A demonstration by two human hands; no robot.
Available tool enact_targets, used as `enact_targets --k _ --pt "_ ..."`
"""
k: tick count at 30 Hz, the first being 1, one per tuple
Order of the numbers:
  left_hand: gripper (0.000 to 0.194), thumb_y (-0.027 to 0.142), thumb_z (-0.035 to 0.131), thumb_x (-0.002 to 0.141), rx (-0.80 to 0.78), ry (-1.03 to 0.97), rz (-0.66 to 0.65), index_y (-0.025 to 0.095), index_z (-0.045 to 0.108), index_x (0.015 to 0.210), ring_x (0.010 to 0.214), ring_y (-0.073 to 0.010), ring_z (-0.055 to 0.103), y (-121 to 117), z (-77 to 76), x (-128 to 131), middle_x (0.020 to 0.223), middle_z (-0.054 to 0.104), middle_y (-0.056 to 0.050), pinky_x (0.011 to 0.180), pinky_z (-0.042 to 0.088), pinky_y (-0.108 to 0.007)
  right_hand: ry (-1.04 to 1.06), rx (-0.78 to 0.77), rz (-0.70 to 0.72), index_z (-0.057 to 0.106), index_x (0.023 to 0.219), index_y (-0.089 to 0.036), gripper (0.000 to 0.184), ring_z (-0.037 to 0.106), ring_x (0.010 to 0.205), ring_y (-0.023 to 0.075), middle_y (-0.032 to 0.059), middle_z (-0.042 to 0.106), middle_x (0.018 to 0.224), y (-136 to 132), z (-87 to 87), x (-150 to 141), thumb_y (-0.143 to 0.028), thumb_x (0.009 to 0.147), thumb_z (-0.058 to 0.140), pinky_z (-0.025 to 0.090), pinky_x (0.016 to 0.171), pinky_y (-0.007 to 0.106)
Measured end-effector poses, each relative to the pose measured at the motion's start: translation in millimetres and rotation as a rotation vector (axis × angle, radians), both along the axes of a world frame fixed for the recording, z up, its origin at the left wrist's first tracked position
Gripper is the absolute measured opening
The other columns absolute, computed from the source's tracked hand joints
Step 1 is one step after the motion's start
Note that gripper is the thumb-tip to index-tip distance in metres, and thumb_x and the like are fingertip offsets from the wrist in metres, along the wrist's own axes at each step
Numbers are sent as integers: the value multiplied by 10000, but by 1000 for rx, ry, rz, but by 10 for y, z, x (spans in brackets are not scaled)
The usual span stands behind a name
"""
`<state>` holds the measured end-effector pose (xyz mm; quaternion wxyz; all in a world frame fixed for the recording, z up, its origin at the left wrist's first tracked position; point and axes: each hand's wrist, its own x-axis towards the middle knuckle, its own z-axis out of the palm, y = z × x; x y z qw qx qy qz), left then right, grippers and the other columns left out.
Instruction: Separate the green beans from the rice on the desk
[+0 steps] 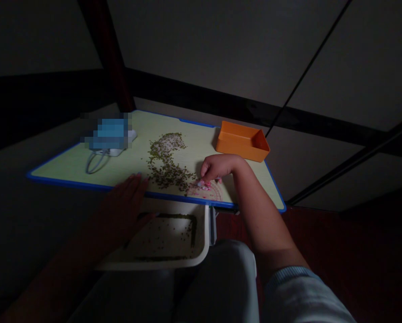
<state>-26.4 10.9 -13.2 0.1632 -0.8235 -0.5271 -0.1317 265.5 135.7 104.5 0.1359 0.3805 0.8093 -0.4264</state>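
Observation:
A pile of small green beans (167,163) mixed with pale grains lies spread on a light table (69,163) with a blue edge. My right hand (217,168) rests on the table at the pile's right side, fingers curled down with the tips touching small pinkish bits (204,185). My left hand (126,202) lies in shadow at the table's near edge, fingers stretched out flat over the rim of a white tray (201,251). The tray sits on my lap under the edge and has green beans scattered in it.
An orange rectangular box (243,141) stands at the table's far right corner. A blurred blue object (108,131) on a white device with a looped cable (96,161) lies at the far left. The room around is dark, with black cables on the floor.

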Motion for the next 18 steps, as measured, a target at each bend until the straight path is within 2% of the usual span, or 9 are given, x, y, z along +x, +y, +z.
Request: enact_targets --k 11,18 --pt "799 602 372 837 9 46 6 36 376 1402 1414 -364 402 1 23 25 1492 434 -267 1136 386 -499 55 5 42 673 698 -121 176 464 527 59 -54 526 531 24 -65 -48 -263 803 665 408 524 185" --pt "823 586 416 825 27 44 5 39 331 1435 1426 -343 389 -8 19 22 1503 426 -259 1157 365 -475 74 -3 66 654 678 -120 176 464 520 57 -58 515 527 14 -62 -49 -224 819 632 408 502 175"
